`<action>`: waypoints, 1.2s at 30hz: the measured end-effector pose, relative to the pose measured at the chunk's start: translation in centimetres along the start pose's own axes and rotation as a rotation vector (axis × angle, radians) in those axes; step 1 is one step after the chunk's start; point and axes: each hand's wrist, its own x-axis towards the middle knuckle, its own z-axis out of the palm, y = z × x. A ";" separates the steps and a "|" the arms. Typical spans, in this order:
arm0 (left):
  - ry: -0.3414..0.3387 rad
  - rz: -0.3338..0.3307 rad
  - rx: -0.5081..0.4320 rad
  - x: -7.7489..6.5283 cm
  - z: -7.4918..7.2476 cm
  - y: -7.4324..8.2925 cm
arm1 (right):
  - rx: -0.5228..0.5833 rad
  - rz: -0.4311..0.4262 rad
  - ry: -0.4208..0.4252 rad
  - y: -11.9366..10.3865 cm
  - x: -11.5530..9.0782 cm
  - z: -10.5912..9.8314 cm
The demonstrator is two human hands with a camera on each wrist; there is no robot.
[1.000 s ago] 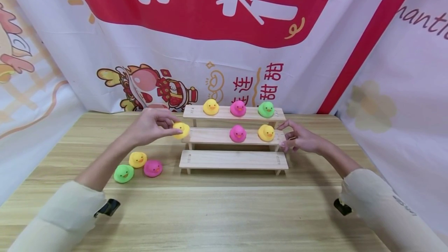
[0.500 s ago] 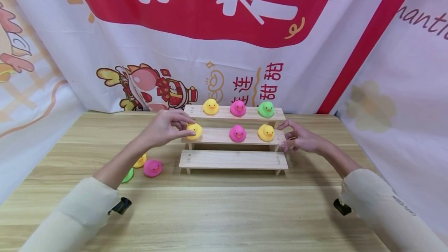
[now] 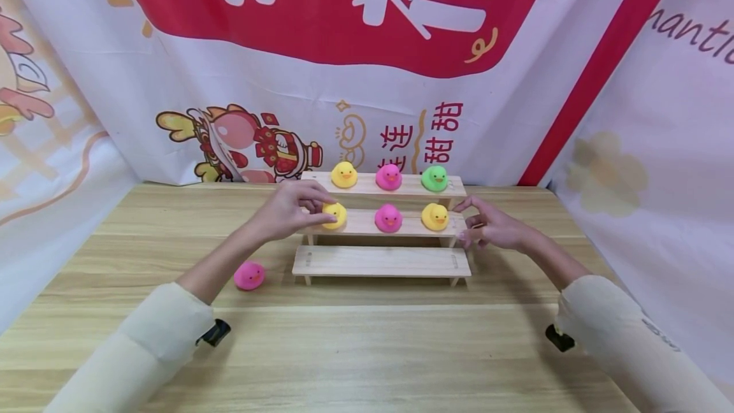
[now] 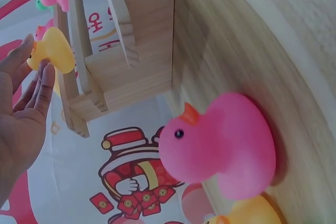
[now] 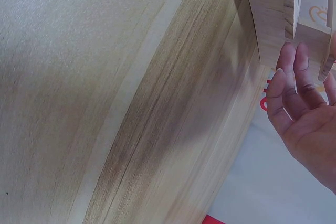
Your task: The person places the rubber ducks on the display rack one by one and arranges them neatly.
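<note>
My left hand [image 3: 289, 210] pinches a yellow toy duck [image 3: 339, 213] between thumb and fingertips, at the left part of the middle step of a three-step wooden stand [image 3: 381, 262]. In the left wrist view this yellow duck [image 4: 58, 51] sits right at the board's edge. A pink duck [image 3: 388, 218] and another yellow duck [image 3: 434, 217] stand farther right on that step. Above them, the top step bears a yellow duck [image 3: 344, 174], a pink one [image 3: 388, 177] and a green one [image 3: 434, 178]. With loosely bent fingers, my right hand [image 3: 497, 228] rests its fingertips at the stand's right end.
On the table [image 3: 367, 349], left of the stand, lies a pink duck [image 3: 249, 275]. Beside it the left wrist view shows part of a yellow duck [image 4: 254, 212], hidden by my left forearm in the head view. A printed cloth [image 3: 275, 94] hangs behind the stand.
My left hand has carried the yellow duck rightward from beyond the stand's left end onto the middle step. Its forearm now covers ducks seen earlier on the table. The right hand has stayed put.
</note>
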 end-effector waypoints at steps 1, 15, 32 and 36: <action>0.000 0.001 -0.001 0.1 0.1 0.0 | 0.001 0.001 0.001 0.0 0.0 0.0; -0.012 -0.009 -0.022 0.9 1.7 -0.2 | 0.013 -0.001 -0.003 0.1 0.1 0.0; -0.027 -0.022 -0.027 0.9 2.1 -0.3 | 0.035 0.003 -0.001 0.0 0.0 0.2; -0.026 -0.019 -0.029 0.9 2.1 -0.4 | 0.033 -0.002 -0.001 0.0 0.0 0.2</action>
